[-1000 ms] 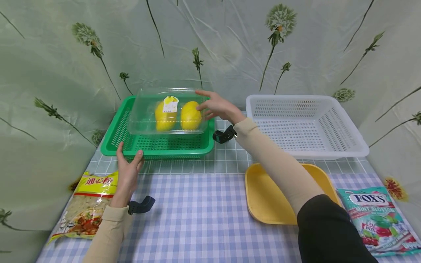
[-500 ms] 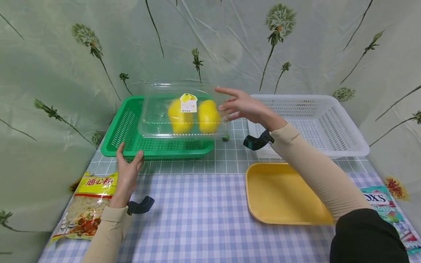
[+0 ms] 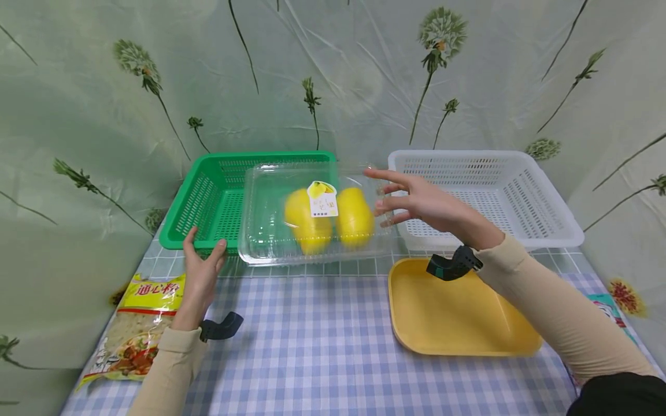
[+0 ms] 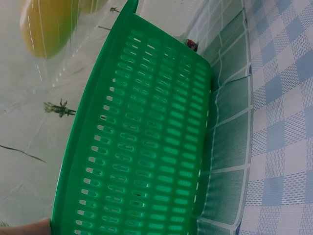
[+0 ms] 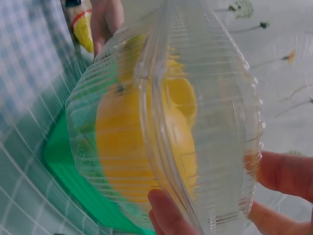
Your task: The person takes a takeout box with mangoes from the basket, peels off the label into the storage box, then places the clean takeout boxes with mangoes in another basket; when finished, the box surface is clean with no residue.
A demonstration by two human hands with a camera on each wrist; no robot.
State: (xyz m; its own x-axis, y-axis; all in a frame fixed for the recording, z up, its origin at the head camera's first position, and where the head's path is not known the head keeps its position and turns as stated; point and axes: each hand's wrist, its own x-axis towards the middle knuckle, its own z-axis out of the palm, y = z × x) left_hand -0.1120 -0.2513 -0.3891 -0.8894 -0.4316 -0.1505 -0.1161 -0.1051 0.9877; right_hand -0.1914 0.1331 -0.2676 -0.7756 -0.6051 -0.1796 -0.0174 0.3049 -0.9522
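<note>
A clear plastic fruit box [image 3: 270,228] with two yellow, mango-like fruits [image 3: 355,219] inside is raised over the right part of the green basket [image 3: 179,202]. A white label [image 3: 324,202] marks its lid. My right hand [image 3: 424,202] holds the box by its right end. In the right wrist view the thumb [image 5: 168,215] presses one side, and fingers [image 5: 286,174] lie against the opposite side. My left hand [image 3: 203,268] touches the basket's front rim near its left corner, thumb and index finger spread. Its remaining fingers are hidden in the head view.
A white basket [image 3: 484,216] stands at the back right, with a yellow tray [image 3: 452,312] in front of it. At the left lies a yellow-topped pasta bag [image 3: 140,329]. My right arm mostly covers a teal candy bag [image 3: 606,300]. A floral curtain closes off the back.
My right hand has moved the fruit box rightward and toward me, from over the basket's middle to its right front. My left hand has stayed at the rim.
</note>
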